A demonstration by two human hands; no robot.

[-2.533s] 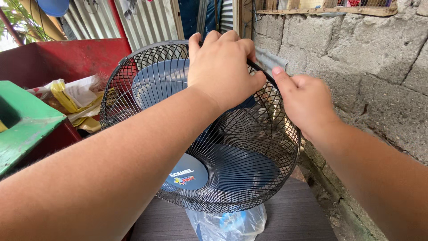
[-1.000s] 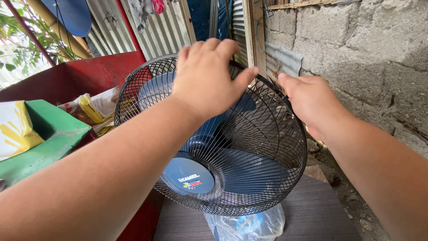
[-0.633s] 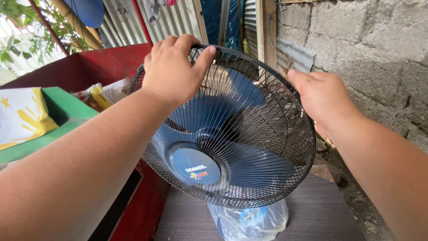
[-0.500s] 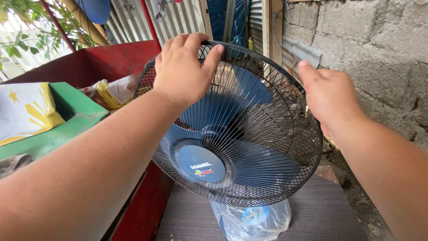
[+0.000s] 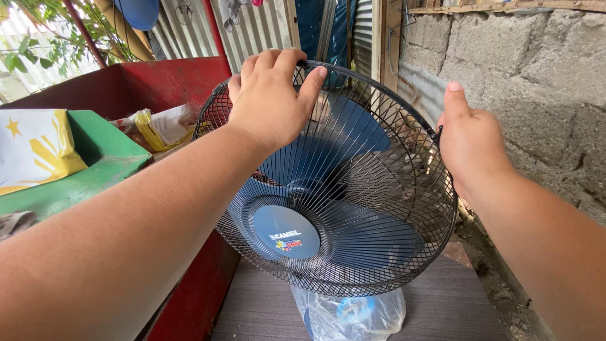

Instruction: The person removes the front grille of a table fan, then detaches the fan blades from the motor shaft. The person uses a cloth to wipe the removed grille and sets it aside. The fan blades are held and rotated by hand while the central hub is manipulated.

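**Two hands grip the rim of a fan's wire guard**

The left hand point(image 5: 271, 95) is closed over the top of the fan guard point(image 5: 379, 208), fingers curled round the black rim and thumb pressed to the front wires, which steadies it from above. The right hand point(image 5: 470, 145) is clamped on the right edge of the same rim, thumb pointing up, so the guard is braced at two points and cannot twist. Behind the wires sit the blue blades point(image 5: 353, 221) and a round blue hub cap point(image 5: 285, 232). The fan stands tilted back on a dark ribbed surface point(image 5: 442, 303), its base wrapped in a clear plastic bag point(image 5: 353, 316). To the left are a red wall point(image 5: 158, 88) and a green ledge point(image 5: 101, 170); to the right, a rough block wall point(image 5: 536, 69) stands close by.
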